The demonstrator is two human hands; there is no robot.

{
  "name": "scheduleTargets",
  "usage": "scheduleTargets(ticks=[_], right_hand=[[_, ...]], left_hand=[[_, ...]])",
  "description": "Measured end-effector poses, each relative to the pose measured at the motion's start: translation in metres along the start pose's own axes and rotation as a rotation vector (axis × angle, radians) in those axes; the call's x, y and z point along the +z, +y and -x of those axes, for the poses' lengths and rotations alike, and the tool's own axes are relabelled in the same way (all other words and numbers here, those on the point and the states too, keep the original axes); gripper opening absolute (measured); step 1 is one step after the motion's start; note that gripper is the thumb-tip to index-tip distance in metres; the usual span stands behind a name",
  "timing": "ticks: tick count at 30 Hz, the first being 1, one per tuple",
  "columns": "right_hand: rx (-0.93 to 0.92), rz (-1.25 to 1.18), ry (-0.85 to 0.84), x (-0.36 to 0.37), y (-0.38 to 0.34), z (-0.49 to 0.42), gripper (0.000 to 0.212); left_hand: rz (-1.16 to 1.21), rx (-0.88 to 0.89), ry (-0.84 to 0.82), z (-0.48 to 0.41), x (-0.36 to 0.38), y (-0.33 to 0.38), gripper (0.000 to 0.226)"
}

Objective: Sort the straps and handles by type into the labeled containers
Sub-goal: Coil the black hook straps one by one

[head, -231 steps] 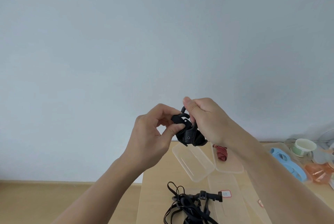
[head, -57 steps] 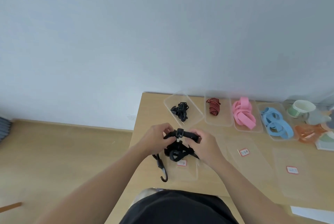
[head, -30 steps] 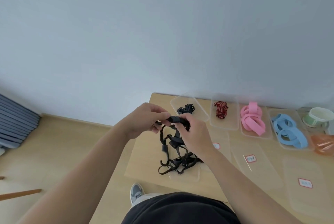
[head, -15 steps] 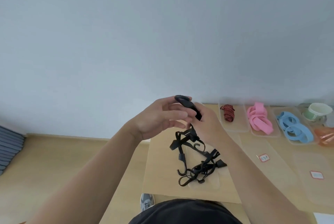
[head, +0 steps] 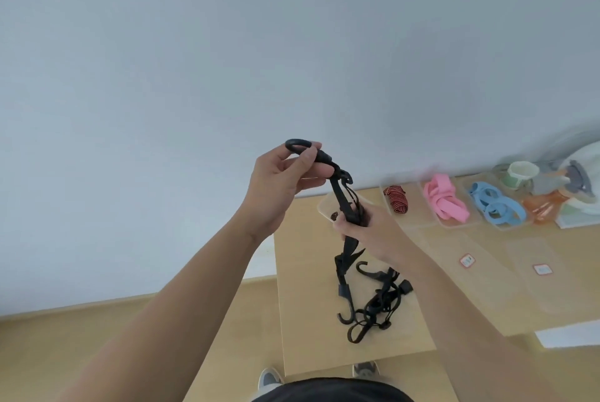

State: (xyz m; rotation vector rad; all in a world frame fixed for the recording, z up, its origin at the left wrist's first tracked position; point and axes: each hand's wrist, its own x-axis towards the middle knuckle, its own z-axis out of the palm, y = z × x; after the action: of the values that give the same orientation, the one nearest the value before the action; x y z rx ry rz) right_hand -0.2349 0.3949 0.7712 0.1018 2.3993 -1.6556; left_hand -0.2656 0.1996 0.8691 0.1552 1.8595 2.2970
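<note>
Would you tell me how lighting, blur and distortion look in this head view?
Head view: soft, even light, no glare or hard shadows; the black hooked elastic strap is fairly sharp; the green-and-white cup at far right looks smeared and warped.

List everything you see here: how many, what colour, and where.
black strap: one, black, held up between both hands
strap pile: one tangle, black, hooked, on table's near part
clear containers: several, see-through, table's far edge
striped strap: one, red-black, in a container
pink straps: bundle, pink, next container rightward
blue straps: bundle, blue, container beyond pink
labels: two, red-bordered, table's right part
table: one, light wood
shoes: two, grey, floor
left hand: holds strap's top end
right hand: grips strap lower down
</note>
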Motion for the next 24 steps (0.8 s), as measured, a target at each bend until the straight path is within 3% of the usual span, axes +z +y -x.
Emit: scheduleTargets(ticks=[3, 9, 13, 17, 19, 22, 24], right_hand=[[0.029, 0.056, 0.025, 0.008, 0.003, 0.003, 0.035], [0.101, 0.162, 0.125, 0.029, 0.01, 0.003, 0.049], [0.163, 0.314, 0.089, 0.041, 0.018, 0.003, 0.044], [0.133, 0.281, 0.12, 0.046, 0.016, 0.009, 0.039], [0.097, 0.201, 0.198, 0.05, 0.013, 0.011, 0.047], [0.073, 0.154, 0.33, 0.059, 0.014, 0.013, 0.052], [0.049, 0.162, 0.331, 0.067, 0.014, 0.013, 0.052]], left_hand=[[0.028, 0.05, 0.026, -0.004, -0.013, 0.013, 0.015], [0.024, 0.112, -0.01, -0.014, -0.035, 0.038, 0.014], [0.027, 0.12, -0.155, -0.014, -0.039, 0.045, 0.01], [0.096, 0.098, -0.304, -0.011, -0.037, 0.064, 0.007], [0.108, 0.121, -0.292, -0.013, -0.035, 0.079, 0.002], [0.1, 0.166, -0.217, -0.02, -0.028, 0.098, 0.017], [0.061, 0.18, -0.194, -0.022, -0.019, 0.104, 0.02]])
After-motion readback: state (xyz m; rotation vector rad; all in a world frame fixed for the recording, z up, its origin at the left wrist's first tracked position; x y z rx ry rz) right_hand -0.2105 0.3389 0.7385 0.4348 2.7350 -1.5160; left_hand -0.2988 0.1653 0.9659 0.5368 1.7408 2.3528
